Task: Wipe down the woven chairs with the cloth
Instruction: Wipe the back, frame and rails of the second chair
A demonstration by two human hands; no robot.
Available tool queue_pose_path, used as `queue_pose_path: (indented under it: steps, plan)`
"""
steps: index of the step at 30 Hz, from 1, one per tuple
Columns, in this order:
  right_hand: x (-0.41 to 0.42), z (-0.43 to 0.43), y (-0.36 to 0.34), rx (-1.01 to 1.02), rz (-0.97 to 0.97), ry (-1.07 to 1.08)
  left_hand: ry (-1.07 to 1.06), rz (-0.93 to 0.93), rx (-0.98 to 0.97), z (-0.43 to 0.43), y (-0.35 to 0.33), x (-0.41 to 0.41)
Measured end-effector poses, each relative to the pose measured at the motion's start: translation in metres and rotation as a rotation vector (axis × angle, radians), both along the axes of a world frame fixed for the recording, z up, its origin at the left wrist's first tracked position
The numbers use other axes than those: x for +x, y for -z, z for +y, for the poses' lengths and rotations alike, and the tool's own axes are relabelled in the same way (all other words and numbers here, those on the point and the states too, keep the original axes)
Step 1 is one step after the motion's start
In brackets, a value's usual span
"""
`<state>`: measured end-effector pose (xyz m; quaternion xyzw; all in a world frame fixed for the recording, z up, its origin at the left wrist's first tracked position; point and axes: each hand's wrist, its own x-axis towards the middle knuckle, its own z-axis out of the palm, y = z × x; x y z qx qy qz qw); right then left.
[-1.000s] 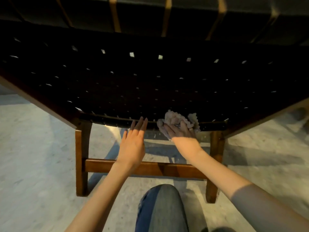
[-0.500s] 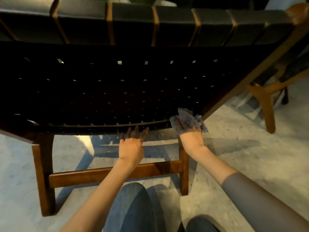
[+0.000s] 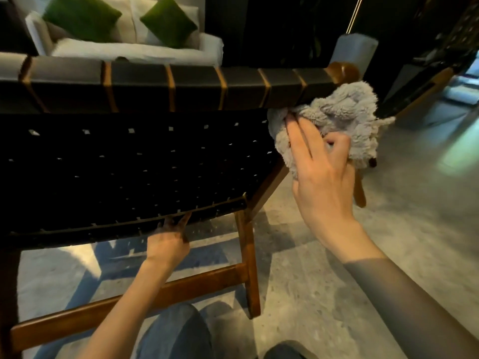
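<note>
A woven chair (image 3: 134, 172) with black straps and a brown wooden frame fills the left and middle of the head view. My right hand (image 3: 321, 177) grips a fluffy grey cloth (image 3: 342, 117) and holds it against the right end of the chair's backrest, near the wooden corner. My left hand (image 3: 168, 242) is lower down, its straight fingers touching the underside of the seat's front edge. The fingertips are in shadow beneath the weave.
A white sofa (image 3: 124, 47) with two green cushions (image 3: 168, 20) stands behind the chair. Another wooden-framed chair (image 3: 420, 97) is at the right. The floor (image 3: 388, 229) is pale speckled stone. My knees in jeans (image 3: 176, 335) are at the bottom.
My right hand has lifted the cloth from the seat's front right corner up to the right end of the backrest. The view has tilted up. My left hand stays at the seat's front edge.
</note>
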<state>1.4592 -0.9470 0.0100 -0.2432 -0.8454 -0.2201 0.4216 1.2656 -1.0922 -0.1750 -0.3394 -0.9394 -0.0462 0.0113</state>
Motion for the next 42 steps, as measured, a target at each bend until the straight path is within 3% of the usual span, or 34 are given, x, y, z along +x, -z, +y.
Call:
queue_pose_path:
  steps: [7, 13, 18, 24, 29, 31, 35, 42]
  plan:
    - [-0.023, -0.001, -0.006, 0.078, 0.012, 0.277, -0.023, -0.033, 0.094, -0.001, -0.003, -0.006]
    - [-0.034, 0.008, 0.032, -0.015, -0.002, 0.091, -0.015, -0.023, 0.101, -0.001, -0.006, 0.000]
    - [-0.053, 0.014, 0.105, -0.145, -0.209, 0.115, -0.008, -0.023, 0.095, -0.003, -0.006, -0.001]
    - [-0.096, 0.033, 0.191, -0.734, -0.570, 0.088, 0.001, 0.053, 0.093, -0.004, 0.001, -0.004]
    - [-0.103, 0.035, 0.214, -1.005, -0.371, -0.041, -0.002, 0.123, 0.041, 0.000, 0.008, -0.005]
    - [-0.102, 0.039, 0.215, -0.957, -0.394, -0.027, -0.010, 0.128, 0.008, 0.002, 0.011, -0.001]
    - [-0.076, 0.037, 0.222, -0.562, -0.384, -0.137, -0.026, 0.076, -0.005, 0.001, 0.020, 0.012]
    - [-0.022, 0.046, 0.274, -0.543, -0.591, -0.194, -0.023, -0.002, 0.182, -0.006, 0.033, 0.032]
